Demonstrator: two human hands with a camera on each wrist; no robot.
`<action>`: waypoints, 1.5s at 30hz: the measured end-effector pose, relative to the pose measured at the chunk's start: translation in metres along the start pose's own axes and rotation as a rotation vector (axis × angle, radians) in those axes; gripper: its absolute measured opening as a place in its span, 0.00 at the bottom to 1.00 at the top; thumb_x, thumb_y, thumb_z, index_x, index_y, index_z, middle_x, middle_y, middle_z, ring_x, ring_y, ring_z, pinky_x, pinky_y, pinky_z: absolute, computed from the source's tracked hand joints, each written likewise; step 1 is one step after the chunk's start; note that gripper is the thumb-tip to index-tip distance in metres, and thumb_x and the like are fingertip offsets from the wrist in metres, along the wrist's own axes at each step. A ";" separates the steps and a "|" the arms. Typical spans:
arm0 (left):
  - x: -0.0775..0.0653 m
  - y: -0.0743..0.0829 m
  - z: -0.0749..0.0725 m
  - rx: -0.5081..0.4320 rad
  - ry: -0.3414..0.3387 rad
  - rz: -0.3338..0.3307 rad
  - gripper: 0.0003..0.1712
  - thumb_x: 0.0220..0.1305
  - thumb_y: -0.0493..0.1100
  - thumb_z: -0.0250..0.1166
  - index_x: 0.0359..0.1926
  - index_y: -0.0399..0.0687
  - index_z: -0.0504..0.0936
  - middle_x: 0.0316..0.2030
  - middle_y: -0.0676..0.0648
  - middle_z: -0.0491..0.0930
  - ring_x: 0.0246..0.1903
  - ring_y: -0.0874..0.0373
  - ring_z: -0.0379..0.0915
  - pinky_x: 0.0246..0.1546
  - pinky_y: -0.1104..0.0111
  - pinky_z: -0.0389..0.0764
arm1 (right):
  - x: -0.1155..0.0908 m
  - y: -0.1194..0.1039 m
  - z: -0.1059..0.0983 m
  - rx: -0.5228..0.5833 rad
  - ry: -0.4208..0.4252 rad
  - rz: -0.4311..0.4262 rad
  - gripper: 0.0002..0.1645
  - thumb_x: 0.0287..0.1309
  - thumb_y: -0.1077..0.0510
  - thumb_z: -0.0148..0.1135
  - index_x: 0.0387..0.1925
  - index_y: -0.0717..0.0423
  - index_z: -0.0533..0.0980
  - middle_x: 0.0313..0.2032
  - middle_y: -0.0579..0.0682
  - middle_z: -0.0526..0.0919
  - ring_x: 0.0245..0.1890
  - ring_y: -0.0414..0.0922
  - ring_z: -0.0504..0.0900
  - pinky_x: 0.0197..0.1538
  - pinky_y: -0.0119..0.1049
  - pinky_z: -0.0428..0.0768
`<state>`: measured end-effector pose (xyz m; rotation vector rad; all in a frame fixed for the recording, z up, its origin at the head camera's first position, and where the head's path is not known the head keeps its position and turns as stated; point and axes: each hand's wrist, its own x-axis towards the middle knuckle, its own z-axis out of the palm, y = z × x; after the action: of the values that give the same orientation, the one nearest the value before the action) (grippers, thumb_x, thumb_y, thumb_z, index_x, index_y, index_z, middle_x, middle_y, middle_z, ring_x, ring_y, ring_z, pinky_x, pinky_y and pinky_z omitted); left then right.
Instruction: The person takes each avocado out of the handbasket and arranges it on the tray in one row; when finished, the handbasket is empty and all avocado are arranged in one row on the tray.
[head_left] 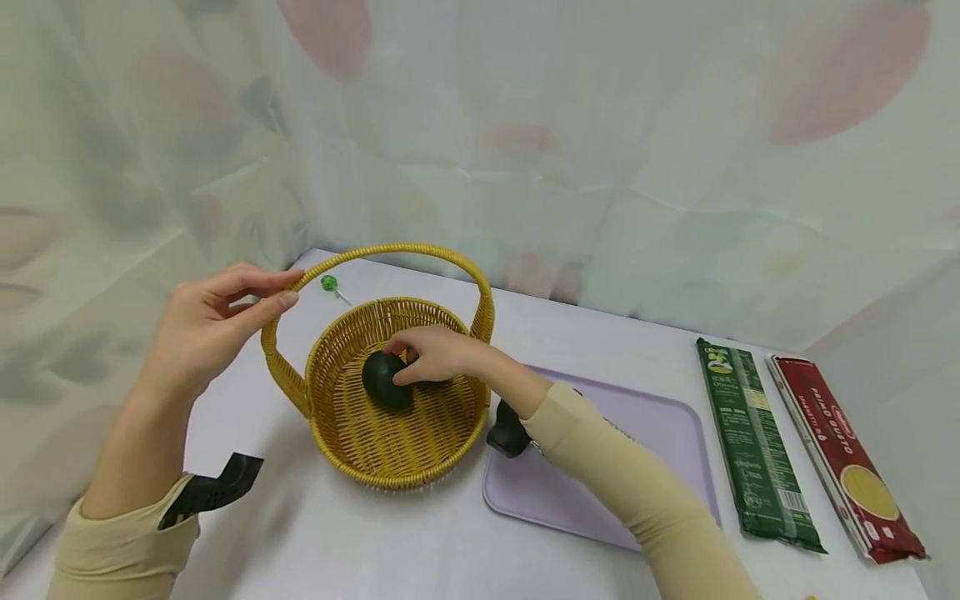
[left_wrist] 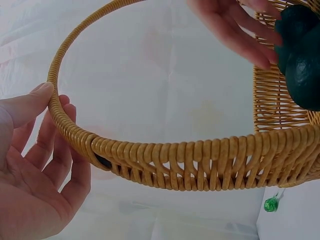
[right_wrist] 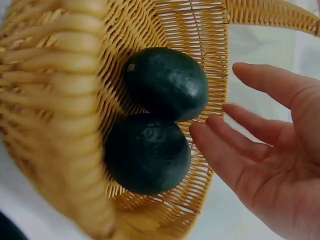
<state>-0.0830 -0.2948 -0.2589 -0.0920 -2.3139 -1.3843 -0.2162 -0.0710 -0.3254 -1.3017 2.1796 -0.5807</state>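
Observation:
A yellow-brown wicker basket (head_left: 397, 479) with a tall arched handle stands on the table. My left hand (head_left: 213, 312) pinches the left side of that handle between thumb and fingers. Inside the basket, two smooth dark green avocados lie side by side; the right wrist view shows an upper avocado (right_wrist: 167, 82) and a lower avocado (right_wrist: 147, 155). My right hand (right_wrist: 275, 145) reaches over them, fingers spread and slightly bent, with fingertips close to the fruit but not wrapped round it. From the head, this hand partly covers the avocado (head_left: 386, 383).
Right of the basket lies a pale purple tray (head_left: 555, 508), partly under my right forearm, with a dark object (head_left: 508, 433) near its left edge. Farther right are a green pasta packet (head_left: 757, 442) and a red spaghetti packet (head_left: 843, 458). Behind the basket lies a green lollipop (head_left: 329, 283).

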 end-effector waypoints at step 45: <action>0.001 -0.002 -0.001 -0.094 -0.027 0.032 0.12 0.60 0.28 0.67 0.45 0.38 0.87 0.44 0.52 0.85 0.44 0.61 0.78 0.41 0.81 0.80 | 0.028 0.000 0.014 -0.062 -0.561 -0.051 0.40 0.52 0.50 0.74 0.66 0.41 0.69 0.61 0.45 0.72 0.61 0.40 0.69 0.55 0.28 0.73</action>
<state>-0.0839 -0.2966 -0.2595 -0.1760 -2.2584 -1.4848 -0.2183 -0.0974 -0.3426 -1.3565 1.7142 -0.1351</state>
